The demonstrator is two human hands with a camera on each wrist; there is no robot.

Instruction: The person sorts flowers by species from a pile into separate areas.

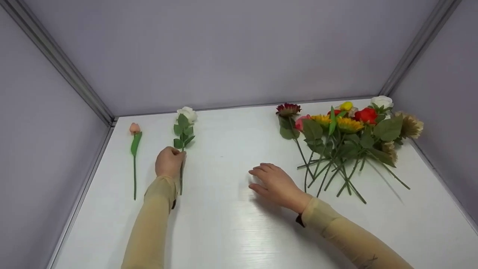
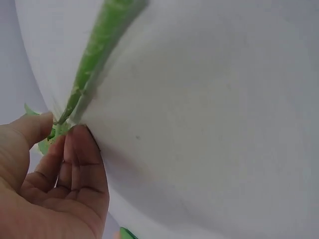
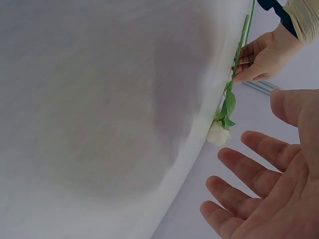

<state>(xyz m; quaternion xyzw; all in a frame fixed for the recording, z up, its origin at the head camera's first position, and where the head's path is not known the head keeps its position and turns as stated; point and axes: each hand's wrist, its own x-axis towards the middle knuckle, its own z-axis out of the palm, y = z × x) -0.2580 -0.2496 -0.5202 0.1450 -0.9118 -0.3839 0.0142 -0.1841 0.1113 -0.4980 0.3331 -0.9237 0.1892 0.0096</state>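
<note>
A white rose [image 1: 187, 114] with a long green leafy stem lies on the white table toward the left. My left hand [image 1: 169, 163] pinches its stem below the leaves; in the left wrist view the thumb and fingertips meet at the green stem [image 2: 92, 57]. To the left of that hand lies a peach tulip [image 1: 134, 129], its stem pointing toward me. My right hand [image 1: 278, 185] is held over the middle of the table, palm down, with fingers spread and nothing in them. In the right wrist view, the loose fingers [image 3: 246, 172] appear apart from the rose.
A heap of mixed flowers with crossing stems [image 1: 336, 168] lies at the right, including red flowers [image 1: 366, 116], sunflowers [image 1: 350, 125] and another white rose [image 1: 381, 102]. A dark red flower [image 1: 288, 110] lies at its left edge. Grey walls [image 1: 239, 56] enclose the table.
</note>
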